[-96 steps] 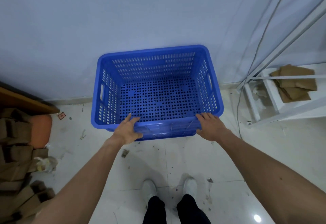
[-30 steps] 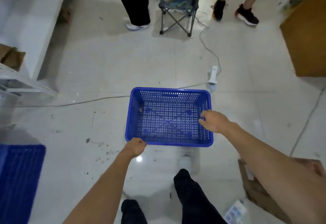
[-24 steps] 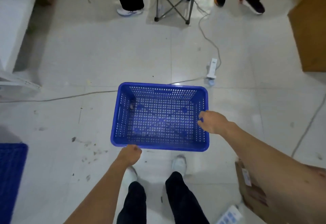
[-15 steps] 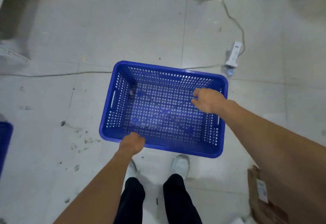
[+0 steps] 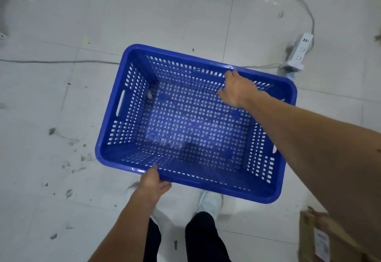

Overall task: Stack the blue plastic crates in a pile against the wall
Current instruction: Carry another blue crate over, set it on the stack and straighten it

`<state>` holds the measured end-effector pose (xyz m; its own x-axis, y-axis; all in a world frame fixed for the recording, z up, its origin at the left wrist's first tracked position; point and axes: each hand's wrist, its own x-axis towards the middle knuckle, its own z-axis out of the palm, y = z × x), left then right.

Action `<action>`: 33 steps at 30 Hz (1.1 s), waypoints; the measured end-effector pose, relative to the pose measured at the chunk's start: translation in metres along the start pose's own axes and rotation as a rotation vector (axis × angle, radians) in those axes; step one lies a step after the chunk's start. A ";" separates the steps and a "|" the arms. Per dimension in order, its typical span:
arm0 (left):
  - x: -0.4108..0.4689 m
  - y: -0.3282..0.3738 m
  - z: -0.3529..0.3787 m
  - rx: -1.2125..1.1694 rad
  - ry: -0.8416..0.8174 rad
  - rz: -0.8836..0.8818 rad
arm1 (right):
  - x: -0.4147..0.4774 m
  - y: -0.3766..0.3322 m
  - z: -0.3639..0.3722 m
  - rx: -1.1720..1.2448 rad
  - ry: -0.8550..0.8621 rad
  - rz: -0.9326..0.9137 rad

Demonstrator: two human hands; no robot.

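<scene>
A blue perforated plastic crate fills the middle of the view, open side up and turned slightly askew above the white tiled floor. My left hand grips its near long rim, left of centre. My right hand reaches across the inside and holds the far long rim. The crate is empty apart from a small scrap in its far-left corner. No wall and no other crate are in view.
A white power strip with its cable lies on the floor beyond the crate's far right corner. A thin cable runs along the floor at the left. A cardboard box sits at the bottom right. My feet are under the crate's near edge.
I have turned away from the wall and come up to this crate. My right hand moved from the right side wall to the far rim. The crate looks larger and closer.
</scene>
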<state>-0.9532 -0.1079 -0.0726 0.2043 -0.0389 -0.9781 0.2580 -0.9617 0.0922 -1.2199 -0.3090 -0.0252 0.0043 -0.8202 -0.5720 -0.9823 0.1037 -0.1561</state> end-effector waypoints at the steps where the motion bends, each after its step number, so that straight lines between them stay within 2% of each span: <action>1: 0.003 0.002 0.000 -0.055 -0.007 0.005 | 0.008 -0.002 -0.001 -0.009 -0.005 0.000; 3: 0.011 0.003 -0.002 -0.033 0.001 0.027 | 0.023 -0.005 -0.001 -0.056 0.041 -0.035; 5: 0.017 0.004 0.000 0.012 0.013 0.030 | 0.036 -0.008 -0.001 -0.204 0.140 -0.099; 7: 0.018 0.005 0.000 0.028 0.011 0.030 | 0.047 -0.010 0.001 -0.281 0.153 -0.113; 12: 0.023 0.006 0.001 0.021 0.021 0.045 | 0.073 -0.024 0.008 -0.228 0.069 -0.037; 22: 0.023 -0.009 -0.013 -0.066 -0.040 0.082 | 0.086 -0.019 0.014 -0.075 0.157 0.174; 28: 0.024 -0.026 -0.026 -0.178 -0.040 -0.010 | 0.056 -0.001 0.011 0.070 0.163 0.191; 33: 0.004 -0.017 -0.044 -0.203 -0.080 0.029 | 0.019 -0.017 -0.016 0.201 0.331 0.250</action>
<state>-0.9157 -0.0797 -0.0696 0.1410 -0.0944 -0.9855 0.4393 -0.8861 0.1478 -1.2066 -0.3357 -0.0206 -0.3203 -0.8883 -0.3290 -0.8894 0.4016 -0.2183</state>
